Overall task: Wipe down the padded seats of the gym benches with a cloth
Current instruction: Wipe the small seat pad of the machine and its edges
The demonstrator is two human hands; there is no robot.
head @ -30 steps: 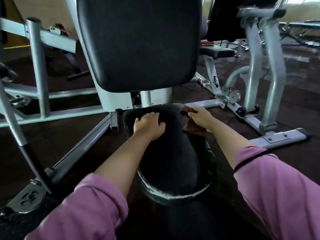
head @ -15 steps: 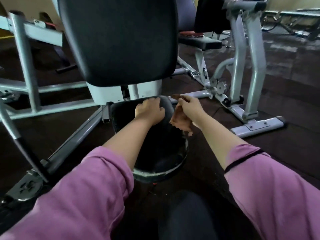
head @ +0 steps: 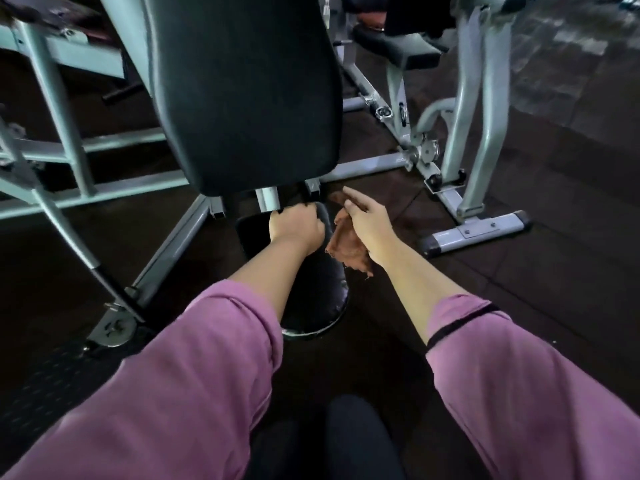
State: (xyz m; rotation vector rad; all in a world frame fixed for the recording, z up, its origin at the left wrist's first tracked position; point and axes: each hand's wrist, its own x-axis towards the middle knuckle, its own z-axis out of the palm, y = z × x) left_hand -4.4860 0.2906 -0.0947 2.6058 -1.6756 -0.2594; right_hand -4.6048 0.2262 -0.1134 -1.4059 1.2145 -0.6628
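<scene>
Left hand (head: 294, 230) curls over the seat (head: 311, 289)'s far end; right hand (head: 367, 226) pinches the cloth (head: 346, 244), forefinger extended.

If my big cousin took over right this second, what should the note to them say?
Left hand: fingers curled over the far end of the black padded seat, gripping it.
Right hand: holds the brown cloth beside the seat's right edge, forefinger stretched forward; the cloth hangs off the pad.
The backrest stands just behind the seat.
Done: cannot tell how much is wiped; the pad shows no clear marks.
Left: bring the cloth back onto the seat, finish it, then probably the other bench seat behind on the right.
</scene>
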